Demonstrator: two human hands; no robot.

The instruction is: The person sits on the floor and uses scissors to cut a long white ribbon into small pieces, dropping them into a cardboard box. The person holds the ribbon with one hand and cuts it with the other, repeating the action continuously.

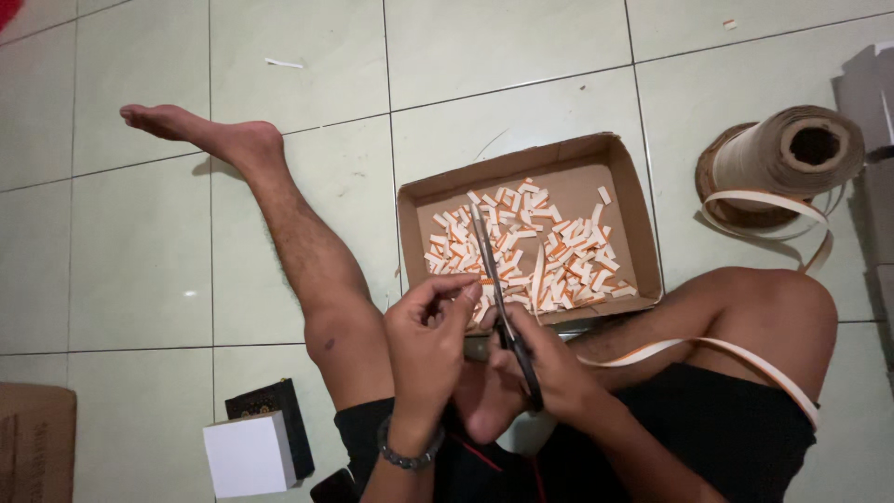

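Low in the centre of the frame, the right hand (pixel 549 368) is closed around the dark handles of a pair of scissors (pixel 498 298), whose long silver blades point up and slightly left, over the near edge of a cardboard tray. The left hand (pixel 428 340), just to the left of the blades, pinches the end of a narrow paper strip (pixel 708 346) between thumb and fingertips, right against the blades. A beaded bracelet (pixel 407 456) circles the left wrist.

The strip is white with an orange edge. It runs from the hands to the right across the person's bent right knee, then curls up to a large roll (pixel 782 154) of the same strip lying on the floor at the upper right.

The shallow brown cardboard tray (pixel 643 214) sits just above the hands and holds a heap of short cut pieces (pixel 526 247), white and orange.

The person's bare left leg stretches to the upper left across pale green floor tiles (pixel 140 261). A small white box (pixel 250 455) stands at the lower left.
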